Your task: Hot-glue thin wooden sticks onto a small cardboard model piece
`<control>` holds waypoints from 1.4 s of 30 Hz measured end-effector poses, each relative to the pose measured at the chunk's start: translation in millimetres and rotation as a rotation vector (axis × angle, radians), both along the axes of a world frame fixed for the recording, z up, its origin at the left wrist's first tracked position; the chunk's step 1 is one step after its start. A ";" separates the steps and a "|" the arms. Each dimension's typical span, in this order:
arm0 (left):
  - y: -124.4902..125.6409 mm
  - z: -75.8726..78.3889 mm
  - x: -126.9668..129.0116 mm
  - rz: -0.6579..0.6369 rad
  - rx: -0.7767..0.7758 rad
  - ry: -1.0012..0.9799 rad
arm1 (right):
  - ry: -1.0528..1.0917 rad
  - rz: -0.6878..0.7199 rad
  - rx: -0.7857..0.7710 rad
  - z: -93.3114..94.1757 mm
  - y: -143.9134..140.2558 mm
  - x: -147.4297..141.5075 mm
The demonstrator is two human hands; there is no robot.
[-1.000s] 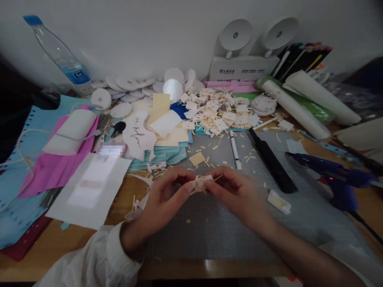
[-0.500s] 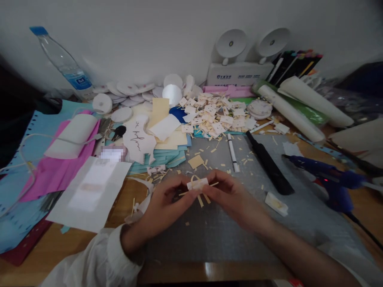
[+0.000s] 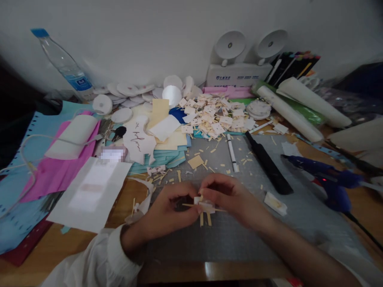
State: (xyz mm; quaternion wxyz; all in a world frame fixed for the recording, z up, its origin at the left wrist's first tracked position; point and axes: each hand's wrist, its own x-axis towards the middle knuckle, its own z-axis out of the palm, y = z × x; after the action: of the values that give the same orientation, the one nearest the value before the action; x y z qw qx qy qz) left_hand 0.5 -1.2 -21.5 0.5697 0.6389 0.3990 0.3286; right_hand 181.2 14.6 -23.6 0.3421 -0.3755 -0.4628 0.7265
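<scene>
Head view: left hand and right hand both pinching one tiny paper piece with thin strips, just above the gray mat. Probably light, bendy, easy to tear. Best held softly by its edges.

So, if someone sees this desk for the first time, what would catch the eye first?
Probably the two hands at the centre: the left hand and right hand pinch a small paper piece with thin strips over the grey cutting mat. Behind them lies a heap of cream paper squares, and a blue glue gun rests at the right.
</scene>
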 end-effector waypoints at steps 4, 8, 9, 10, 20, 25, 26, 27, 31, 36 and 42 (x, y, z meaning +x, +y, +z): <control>0.9 0.7 -0.2 0.011 0.005 -0.011 | 0.052 -0.034 -0.155 -2.3 -1.4 -0.1; 1.3 0.5 -0.6 0.013 -0.003 -0.015 | 0.071 -0.035 -0.196 -3.9 -1.4 0.0; 1.2 0.7 -0.6 0.011 -0.007 -0.012 | 0.073 -0.035 -0.187 -4.2 -1.3 0.1; 1.1 0.9 -0.6 0.011 -0.010 -0.007 | 0.076 -0.033 -0.181 -4.4 -1.2 0.2; -1.0 -0.8 -1.9 0.005 -0.044 -0.002 | 0.071 -0.017 -0.143 -3.6 -2.2 1.0; -0.5 -4.2 -0.8 0.006 -0.043 -0.026 | 0.036 -0.044 -0.117 -5.4 -2.1 0.0; -0.3 -4.5 -0.3 0.008 -0.042 -0.038 | 0.030 -0.054 -0.113 -5.1 -2.0 -0.3; 0.0 -4.6 0.1 0.013 -0.039 -0.051 | 0.025 -0.062 -0.112 -4.7 -2.0 -0.5; 0.2 -3.5 0.6 0.039 -0.023 -0.057 | -0.005 -0.041 -0.073 -1.9 -1.8 -1.5; 0.5 -3.1 0.5 0.046 -0.009 -0.008 | -0.044 -0.007 0.031 -3.2 -1.6 -1.3; 0.7 -4.7 1.8 0.050 0.066 0.054 | -0.083 0.007 0.047 -4.7 -0.8 -0.2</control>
State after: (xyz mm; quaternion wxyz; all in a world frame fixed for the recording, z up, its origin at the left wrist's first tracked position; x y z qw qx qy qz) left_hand 2.2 -0.5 -26.2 0.5290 0.6557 0.4193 0.3383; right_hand 181.0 13.8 -28.3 0.3290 -0.3956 -0.4946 0.7005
